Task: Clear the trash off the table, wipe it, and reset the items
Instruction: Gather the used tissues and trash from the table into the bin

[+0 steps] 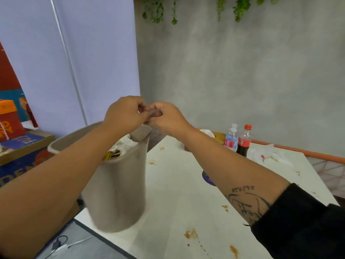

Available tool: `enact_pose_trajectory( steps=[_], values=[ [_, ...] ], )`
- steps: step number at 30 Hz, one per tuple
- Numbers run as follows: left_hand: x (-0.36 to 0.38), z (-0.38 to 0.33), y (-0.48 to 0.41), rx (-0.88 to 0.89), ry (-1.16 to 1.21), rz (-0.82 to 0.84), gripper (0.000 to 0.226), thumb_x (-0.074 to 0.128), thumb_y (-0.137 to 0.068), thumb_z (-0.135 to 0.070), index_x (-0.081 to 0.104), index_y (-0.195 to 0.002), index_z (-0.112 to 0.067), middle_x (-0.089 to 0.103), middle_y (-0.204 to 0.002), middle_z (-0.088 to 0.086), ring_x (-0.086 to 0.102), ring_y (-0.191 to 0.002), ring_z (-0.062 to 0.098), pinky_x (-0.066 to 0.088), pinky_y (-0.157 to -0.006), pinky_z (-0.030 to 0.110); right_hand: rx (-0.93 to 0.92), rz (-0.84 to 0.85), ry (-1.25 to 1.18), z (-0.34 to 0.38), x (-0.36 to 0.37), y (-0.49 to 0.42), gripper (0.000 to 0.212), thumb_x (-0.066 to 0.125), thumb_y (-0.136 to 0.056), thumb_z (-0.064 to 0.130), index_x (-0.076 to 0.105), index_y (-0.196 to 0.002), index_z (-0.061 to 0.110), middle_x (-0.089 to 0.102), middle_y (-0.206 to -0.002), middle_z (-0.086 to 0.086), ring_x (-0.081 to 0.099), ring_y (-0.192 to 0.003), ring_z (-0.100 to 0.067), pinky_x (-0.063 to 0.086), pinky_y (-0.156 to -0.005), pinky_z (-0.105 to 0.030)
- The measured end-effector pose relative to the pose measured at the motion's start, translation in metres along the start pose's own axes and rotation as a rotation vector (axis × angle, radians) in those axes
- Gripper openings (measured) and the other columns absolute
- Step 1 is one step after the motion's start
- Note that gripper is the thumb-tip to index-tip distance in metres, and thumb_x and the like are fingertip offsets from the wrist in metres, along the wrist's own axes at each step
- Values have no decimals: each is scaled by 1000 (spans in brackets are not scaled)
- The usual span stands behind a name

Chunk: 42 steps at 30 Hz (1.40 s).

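- Left hand (125,113): raised above the bin, fingers curled, tips meeting those of the other hand. I cannot tell whether anything small is pinched between them.
- Right hand (168,116): same height, fingers curled inward, touching the left hand's fingertips. What it holds, if anything, is also unclear to me.
- Bin (119,184): tall, beige, soft-looking wall, blurred. It sits at the left near corner of the worktop, directly below both hands. I cannot tell whether it rests on the worktop or hangs past the edge.
- Bin contents: crumpled white paper (127,142) near the rim and a yellow scrap (110,155) beside it. The bin looks fairly full.
- Worktop (177,212): white, spotted with brown stains (190,234) from the near edge towards the far end.
- Loose trash: a crumpled white wrapper (268,154) lies at the far right, well apart from the bin.
- Items to reset: a water bottle (231,140) and a cola bottle (244,142) stand upright, touching, at the far edge.
- Step in hand, my judgement: shedding scraps into the bin.
- Handling advice: I would keep both hands over the bin mouth and part the fingers fully so nothing falls on the worktop. I would then steady the bin before reaching for the wrapper, and leave wiping until the trash is gone.
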<state>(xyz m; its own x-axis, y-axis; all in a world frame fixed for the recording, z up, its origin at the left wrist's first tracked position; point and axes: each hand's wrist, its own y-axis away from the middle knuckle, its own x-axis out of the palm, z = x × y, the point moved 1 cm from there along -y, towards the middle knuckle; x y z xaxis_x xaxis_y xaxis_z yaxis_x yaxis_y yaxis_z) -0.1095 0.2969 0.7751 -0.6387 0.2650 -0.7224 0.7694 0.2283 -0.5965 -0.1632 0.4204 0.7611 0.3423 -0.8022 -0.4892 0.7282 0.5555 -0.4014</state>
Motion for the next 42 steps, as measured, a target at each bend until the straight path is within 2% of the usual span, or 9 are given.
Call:
enact_pose_trajectory(
  steps=[3,6,8,11,17,22,32,36,42],
  values=[
    [22,-40,-7,54,80,4,13,62,-85,-33,66,-88,-21,67,-89,-4,60,-82,18,44,-70,28,6,-108,33,-21,-33,8,13,62,-76,0,65,-88,5,49,-58,10,48,-59,-10,47,-62,-30],
    [54,-83,-10,90,160,41,6,62,-86,-32,64,-86,-26,61,-79,-11,57,-77,12,44,-64,24,60,-173,-18,-49,-74,22,18,64,-71,3,59,-66,20,53,-60,6,53,-66,-18,52,-75,-45],
    [80,-112,-11,102,200,75,3,63,-86,-28,64,-87,-26,56,-74,-14,53,-74,9,37,-57,16,120,-199,1,-68,-105,37,26,63,-75,-2,56,-64,21,53,-61,4,50,-62,-14,46,-65,-35],
    [121,-150,-9,141,259,122,4,63,-85,-26,66,-87,-25,59,-78,-13,57,-78,12,42,-65,25,193,-237,21,-99,-146,60,21,60,-76,-5,59,-69,15,53,-61,2,48,-62,-14,38,-63,-27],
    [199,-226,4,180,346,219,7,63,-85,-25,68,-89,-21,63,-81,-10,58,-74,12,41,-63,24,338,-335,41,-162,-221,109,19,58,-76,-5,64,-73,13,59,-68,-4,54,-70,-18,46,-71,-31],
    [250,-273,18,169,398,293,8,59,-86,-20,67,-87,-22,65,-83,-8,58,-76,12,41,-67,23,443,-402,74,-208,-279,149,28,53,-77,-8,62,-69,17,60,-73,-1,54,-68,-22,45,-62,-32],
    [314,-302,50,133,377,458,12,58,-87,-19,68,-94,-19,66,-90,-8,60,-84,11,44,-69,22,622,-438,137,-286,-313,196,32,52,-78,-5,60,-67,24,59,-74,0,56,-71,-17,42,-58,-22],
    [339,-295,50,98,354,528,9,59,-87,-18,67,-92,-19,68,-94,-4,61,-87,15,46,-70,25,722,-442,172,-316,-311,206,20,54,-80,-3,68,-87,9,57,-75,4,52,-68,-13,38,-55,-19],
    [364,-286,52,61,322,591,11,58,-88,-18,67,-94,-18,68,-96,-3,60,-87,14,46,-75,27,847,-427,317,-360,-316,208,24,58,-83,2,67,-105,5,64,-112,-7,58,-100,-22,45,-80,-26]
  ],
)
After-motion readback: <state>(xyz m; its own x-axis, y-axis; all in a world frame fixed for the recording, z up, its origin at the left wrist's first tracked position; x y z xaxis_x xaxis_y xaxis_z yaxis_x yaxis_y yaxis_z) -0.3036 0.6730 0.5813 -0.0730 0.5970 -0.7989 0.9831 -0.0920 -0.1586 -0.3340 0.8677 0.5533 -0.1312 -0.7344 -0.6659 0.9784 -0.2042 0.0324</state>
